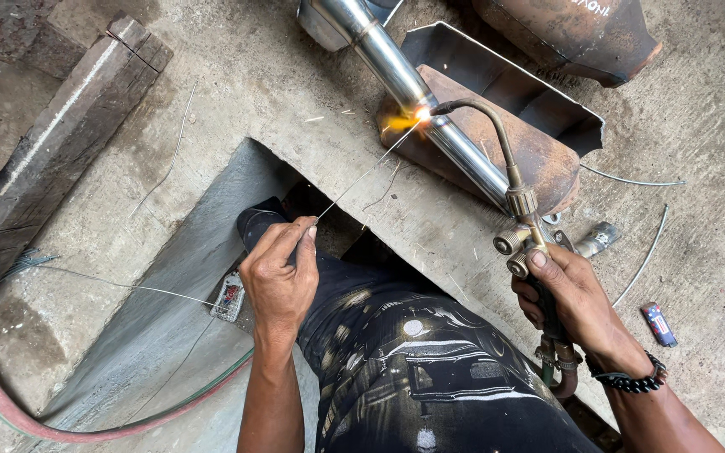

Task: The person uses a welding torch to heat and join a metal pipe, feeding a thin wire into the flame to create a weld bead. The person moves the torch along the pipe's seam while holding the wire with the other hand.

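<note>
My left hand pinches a thin filler rod between thumb and fingertips, fingers closed on its near end; the rod runs up toward one o'clock and its far tip sits at the flame. My right hand is wrapped tight round the handle of the gas torch, thumb lying against the brass valve knobs, and the torch's curved neck arcs toward eleven o'clock to the bright spot.

By my judgement I am in the middle of brazing the joint: heat and rod meet at one point on the steel pipe. What the next move calls for, as I read it, is a steady flame on the seam and the rod fed in gently as it melts (too much heat in one place could burn through thin tube).

The pipe is shiny and round, lying diagonally from twelve o'clock down toward the torch valves, resting on a rusty metal plate on the concrete floor. It has a ringed collar just above the glow, and the metal there shines orange-yellow.

Farther out: a small lighter at three o'clock, a red hose at eight, a wooden beam at ten.
</note>
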